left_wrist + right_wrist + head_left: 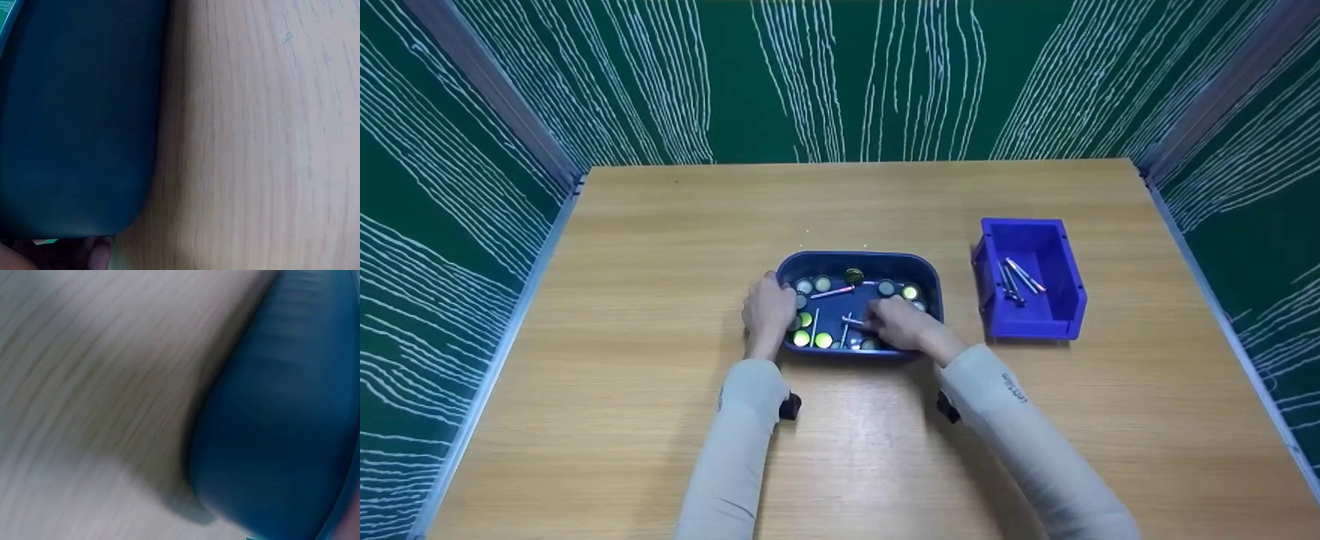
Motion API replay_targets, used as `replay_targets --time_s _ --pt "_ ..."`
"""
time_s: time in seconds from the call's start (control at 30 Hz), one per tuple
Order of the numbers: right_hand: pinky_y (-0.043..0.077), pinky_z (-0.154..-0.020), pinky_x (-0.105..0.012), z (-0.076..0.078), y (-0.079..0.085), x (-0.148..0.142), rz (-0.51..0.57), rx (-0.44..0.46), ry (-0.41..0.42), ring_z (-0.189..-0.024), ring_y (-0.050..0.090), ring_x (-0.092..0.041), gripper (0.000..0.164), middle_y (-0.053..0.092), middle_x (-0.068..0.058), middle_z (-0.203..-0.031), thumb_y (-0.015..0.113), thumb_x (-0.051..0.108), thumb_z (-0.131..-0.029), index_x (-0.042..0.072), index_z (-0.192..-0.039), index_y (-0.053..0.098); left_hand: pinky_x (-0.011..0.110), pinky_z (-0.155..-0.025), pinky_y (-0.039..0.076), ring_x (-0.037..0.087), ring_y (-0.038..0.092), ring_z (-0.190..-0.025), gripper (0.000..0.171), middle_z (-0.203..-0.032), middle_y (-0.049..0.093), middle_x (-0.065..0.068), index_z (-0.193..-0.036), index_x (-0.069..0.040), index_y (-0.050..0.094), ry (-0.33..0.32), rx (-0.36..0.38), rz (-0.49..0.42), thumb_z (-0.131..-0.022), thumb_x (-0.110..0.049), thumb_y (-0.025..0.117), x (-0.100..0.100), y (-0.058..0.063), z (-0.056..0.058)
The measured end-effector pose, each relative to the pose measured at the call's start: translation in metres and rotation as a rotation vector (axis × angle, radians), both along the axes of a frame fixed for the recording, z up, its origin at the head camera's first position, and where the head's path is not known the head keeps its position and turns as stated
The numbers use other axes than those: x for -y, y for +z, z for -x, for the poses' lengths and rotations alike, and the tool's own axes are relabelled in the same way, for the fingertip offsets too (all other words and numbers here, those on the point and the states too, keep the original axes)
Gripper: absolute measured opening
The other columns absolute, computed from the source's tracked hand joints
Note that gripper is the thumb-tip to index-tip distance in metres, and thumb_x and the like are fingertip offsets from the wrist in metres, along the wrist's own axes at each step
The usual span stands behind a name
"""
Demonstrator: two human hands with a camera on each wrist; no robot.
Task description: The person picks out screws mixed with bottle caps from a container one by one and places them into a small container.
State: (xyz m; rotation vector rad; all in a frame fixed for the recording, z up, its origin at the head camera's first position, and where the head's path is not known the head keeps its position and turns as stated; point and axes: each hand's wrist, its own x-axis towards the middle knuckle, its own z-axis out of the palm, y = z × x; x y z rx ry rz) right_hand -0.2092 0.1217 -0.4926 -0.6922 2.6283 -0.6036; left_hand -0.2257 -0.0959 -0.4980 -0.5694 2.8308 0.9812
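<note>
A dark blue tub [859, 259] holds several round bottle caps [823, 340], some yellow-green and some grey, plus several slim silvery rods [832, 292]. My left hand [769, 307] grips the tub's left end at the rim; the left wrist view has its fingers [98, 256] curled against the end wall. Inside the tub, toward the right, my right hand [901, 322] reaches down with fingertips pinching one slim silvery rod [853, 321]. In the right wrist view the tub's outer wall [270, 416] fills the right side, blurred, and most of that hand is hidden.
To the right of the tub stands a purple-blue open bin [1035, 330] with several slim silvery rods [1024, 275] inside. Both sit on a wooden table [660, 247]. Small light specks lie behind the tub. Green walls [735, 90] with white streaks enclose the table's back and sides.
</note>
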Motion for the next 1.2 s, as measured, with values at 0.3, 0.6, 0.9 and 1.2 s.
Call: replay_targets --time_s 0.3,0.6,0.9,1.2 --pt "0.051 -0.086 -0.041 0.003 0.012 -0.01 0.117 0.054 -0.09 -0.087 0.061 -0.02 0.02 0.068 -0.011 -0.097 0.054 0.018 -0.101 0.003 -0.106 0.066 0.051 -0.092 0.049 0.038 0.063 -0.114 0.04 -0.125 0.065 0.017 -0.131 -0.006 0.057 -0.005 -0.009 -0.004 -0.098 -0.027 0.046 -0.001 -0.001 0.0" --pt "0.047 -0.073 -0.03 0.004 0.028 -0.024 0.33 -0.023 -0.13 -0.073 0.058 -0.013 0.016 0.065 -0.006 -0.085 0.058 0.016 -0.099 0.003 -0.099 0.066 0.053 -0.091 0.05 0.039 0.064 -0.113 0.039 -0.123 0.067 0.016 -0.128 -0.007 0.059 -0.005 -0.012 -0.01 -0.097 -0.027 0.047 0.0 0.0 -0.001" --pt "0.047 -0.067 -0.024 0.007 0.051 -0.048 0.45 0.052 -0.209 -0.073 0.056 -0.011 0.024 0.066 -0.017 -0.093 0.054 0.021 -0.101 0.0 -0.109 0.064 0.053 -0.091 0.05 0.039 0.063 -0.114 0.04 -0.125 0.066 0.017 -0.128 -0.006 0.059 -0.008 -0.02 -0.005 -0.097 -0.026 0.046 0.002 -0.002 -0.002" --pt "0.045 -0.062 -0.024 0.008 0.074 -0.08 0.418 0.001 -0.278 -0.073 0.055 -0.018 0.028 0.064 -0.015 -0.093 0.054 0.026 -0.101 0.001 -0.111 0.064 0.053 -0.094 0.049 0.039 0.062 -0.116 0.042 -0.127 0.065 0.017 -0.133 -0.007 0.056 -0.006 -0.012 -0.006 -0.097 -0.026 0.046 0.001 -0.002 -0.001"
